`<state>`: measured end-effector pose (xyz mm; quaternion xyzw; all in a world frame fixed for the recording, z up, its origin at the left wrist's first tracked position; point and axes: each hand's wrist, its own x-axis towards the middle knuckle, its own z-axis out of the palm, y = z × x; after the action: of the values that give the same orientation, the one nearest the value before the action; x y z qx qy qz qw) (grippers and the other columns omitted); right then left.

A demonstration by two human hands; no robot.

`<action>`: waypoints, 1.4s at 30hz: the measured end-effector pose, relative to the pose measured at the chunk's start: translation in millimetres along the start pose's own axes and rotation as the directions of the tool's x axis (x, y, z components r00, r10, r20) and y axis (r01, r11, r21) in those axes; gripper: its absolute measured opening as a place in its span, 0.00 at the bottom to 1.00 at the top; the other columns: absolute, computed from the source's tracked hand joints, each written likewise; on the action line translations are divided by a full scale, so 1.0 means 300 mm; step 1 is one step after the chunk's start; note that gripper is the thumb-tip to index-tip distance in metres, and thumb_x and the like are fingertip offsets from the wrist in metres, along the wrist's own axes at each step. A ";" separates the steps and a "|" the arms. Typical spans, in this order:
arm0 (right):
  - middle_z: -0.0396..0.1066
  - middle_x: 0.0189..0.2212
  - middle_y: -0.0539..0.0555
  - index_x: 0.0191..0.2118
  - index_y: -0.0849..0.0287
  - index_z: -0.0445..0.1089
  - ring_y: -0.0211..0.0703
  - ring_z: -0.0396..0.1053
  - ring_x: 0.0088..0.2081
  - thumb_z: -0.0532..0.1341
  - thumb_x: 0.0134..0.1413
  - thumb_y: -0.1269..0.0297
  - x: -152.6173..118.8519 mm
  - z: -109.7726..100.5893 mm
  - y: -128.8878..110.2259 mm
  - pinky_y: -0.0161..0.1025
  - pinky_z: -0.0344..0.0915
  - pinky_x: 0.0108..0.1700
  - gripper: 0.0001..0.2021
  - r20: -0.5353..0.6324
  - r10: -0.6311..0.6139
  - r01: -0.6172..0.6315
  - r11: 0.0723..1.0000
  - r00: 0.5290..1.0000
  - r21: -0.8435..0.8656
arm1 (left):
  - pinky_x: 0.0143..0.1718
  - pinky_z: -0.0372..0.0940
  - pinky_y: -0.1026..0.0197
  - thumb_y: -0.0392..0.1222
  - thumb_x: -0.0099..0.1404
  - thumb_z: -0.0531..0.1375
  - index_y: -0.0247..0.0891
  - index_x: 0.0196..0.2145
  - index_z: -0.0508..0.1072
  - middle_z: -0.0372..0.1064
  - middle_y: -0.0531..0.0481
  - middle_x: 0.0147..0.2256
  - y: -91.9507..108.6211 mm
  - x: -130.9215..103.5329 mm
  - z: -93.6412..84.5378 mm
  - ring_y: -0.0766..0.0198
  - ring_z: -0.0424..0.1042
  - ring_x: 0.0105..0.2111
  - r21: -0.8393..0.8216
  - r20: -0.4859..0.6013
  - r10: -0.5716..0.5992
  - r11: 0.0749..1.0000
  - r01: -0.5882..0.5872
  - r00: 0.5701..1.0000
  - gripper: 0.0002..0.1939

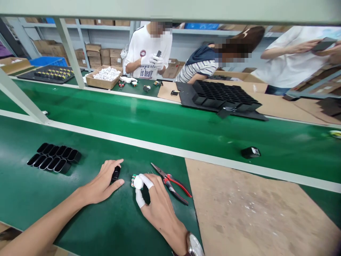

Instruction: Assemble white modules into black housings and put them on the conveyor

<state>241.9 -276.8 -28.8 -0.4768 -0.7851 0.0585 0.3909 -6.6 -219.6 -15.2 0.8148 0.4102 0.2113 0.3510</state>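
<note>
Right hand pinches a round white piece over the smooth green bench.
White-sheathed fingertips partly hide its circuit board; the left hand, thumb spread, covers much of a black case.

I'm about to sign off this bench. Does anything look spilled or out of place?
White flecks and darker smudges mark the brown sheet, perhaps residue. A black case sits alone on the green strip, though that may be normal.

The right hand wears white finger cots and a silver watch, apparently brown-strapped.
</note>
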 end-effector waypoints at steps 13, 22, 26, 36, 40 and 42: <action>0.72 0.48 0.61 0.69 0.56 0.59 0.51 0.72 0.48 0.60 0.66 0.80 0.001 -0.021 0.004 0.52 0.73 0.50 0.29 -0.063 -0.036 0.043 0.993 0.997 0.108 | 0.64 0.67 0.43 0.29 0.71 0.56 0.48 0.71 0.58 0.65 0.40 0.64 -0.046 0.006 -0.080 0.51 0.70 0.60 -0.040 -0.040 0.074 0.996 -0.075 0.996 0.35; 0.73 0.51 0.63 0.69 0.57 0.59 0.53 0.73 0.51 0.61 0.65 0.81 -0.003 -0.022 -0.001 0.53 0.73 0.51 0.30 -0.087 -0.059 0.068 0.991 0.994 0.111 | 0.60 0.70 0.44 0.40 0.68 0.68 0.52 0.75 0.49 0.61 0.39 0.64 -0.038 0.007 -0.041 0.48 0.69 0.58 0.034 -0.045 0.021 0.999 -0.020 0.999 0.46; 0.74 0.51 0.61 0.70 0.55 0.57 0.51 0.73 0.51 0.61 0.64 0.82 0.004 -0.035 -0.019 0.52 0.73 0.52 0.33 -0.111 -0.073 0.090 0.983 0.991 0.158 | 0.63 0.67 0.42 0.44 0.72 0.67 0.53 0.72 0.52 0.70 0.44 0.59 -0.062 0.012 0.012 0.49 0.70 0.60 0.022 -0.097 0.023 1.000 -0.021 0.995 0.40; 0.73 0.54 0.63 0.72 0.57 0.57 0.53 0.73 0.55 0.63 0.65 0.80 -0.020 -0.026 -0.046 0.53 0.75 0.54 0.34 -0.091 -0.113 0.129 0.974 0.989 0.187 | 0.58 0.72 0.49 0.43 0.76 0.63 0.56 0.76 0.43 0.69 0.42 0.61 -0.007 -0.012 0.060 0.53 0.70 0.60 -0.031 -0.005 0.189 0.982 -0.189 0.982 0.42; 0.74 0.53 0.63 0.72 0.56 0.56 0.53 0.73 0.54 0.63 0.65 0.78 -0.015 -0.024 -0.045 0.53 0.75 0.54 0.34 -0.080 -0.114 0.126 0.979 0.990 0.160 | 0.58 0.72 0.48 0.42 0.76 0.63 0.57 0.76 0.39 0.69 0.42 0.62 -0.002 -0.012 0.059 0.53 0.69 0.61 -0.026 -0.013 0.205 0.978 -0.206 0.979 0.45; 0.74 0.53 0.63 0.73 0.55 0.55 0.53 0.73 0.53 0.63 0.65 0.78 -0.015 -0.022 -0.043 0.53 0.75 0.53 0.35 -0.072 -0.116 0.126 0.979 0.991 0.158 | 0.59 0.71 0.46 0.41 0.76 0.63 0.57 0.76 0.38 0.69 0.43 0.63 -0.004 -0.012 0.056 0.53 0.69 0.61 -0.022 -0.016 0.213 0.977 -0.214 0.977 0.45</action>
<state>238.3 -289.0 -20.8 -0.3964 -0.7927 0.0837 0.4555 1.4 -228.8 -27.5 0.8484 0.3201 0.2581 0.3332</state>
